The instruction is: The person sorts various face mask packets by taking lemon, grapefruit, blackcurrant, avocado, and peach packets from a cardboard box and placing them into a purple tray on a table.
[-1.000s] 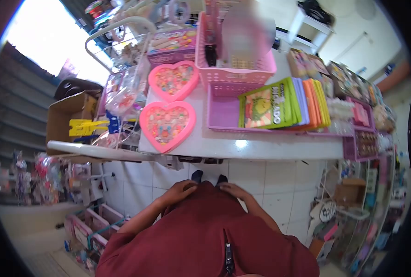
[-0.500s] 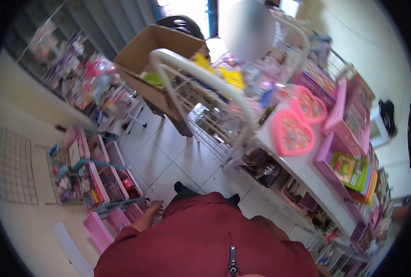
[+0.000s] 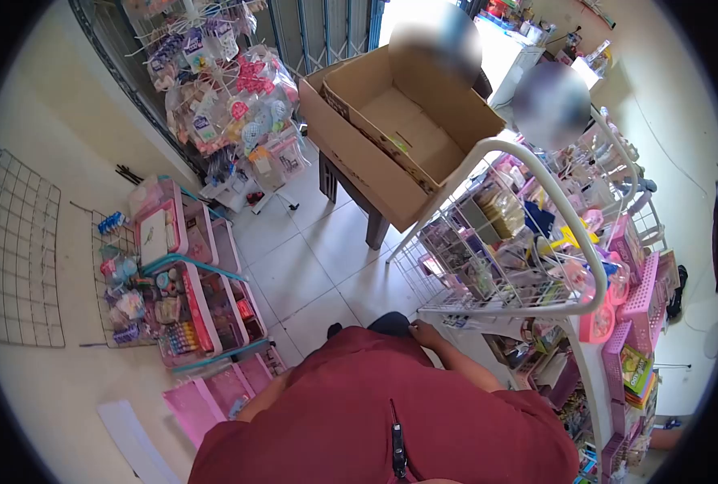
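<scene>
My right hand (image 3: pixel 426 333) hangs low in front of my right thigh, beside the dark trouser leg. Its fingers look loose, and nothing shows in them. Only the forearm (image 3: pixel 266 398) of my left arm is visible, close to the pink drawers (image 3: pixel 228 384); the maroon shirt (image 3: pixel 359 403) hides the hand. Ahead stands a large open cardboard box (image 3: pixel 375 173) on a dark stool (image 3: pixel 377 228). Right of it is a white wire basket rack (image 3: pixel 536 165) filled with packaged goods.
At left, a drawer unit (image 3: pixel 200 302) carries small goods beside wire grids (image 3: pixel 21 258). Bagged items hang on a display (image 3: pixel 234 97). Pink baskets (image 3: pixel 640 310) and books (image 3: pixel 637 369) line the right shelf. White floor tiles (image 3: pixel 310 270) lie between. A blurred person (image 3: pixel 551 105) is behind the rack.
My view has swung so the box and rack sit nearer and more central. The left hand, earlier visible beside the drawers, is now hidden; the right hand has come into view.
</scene>
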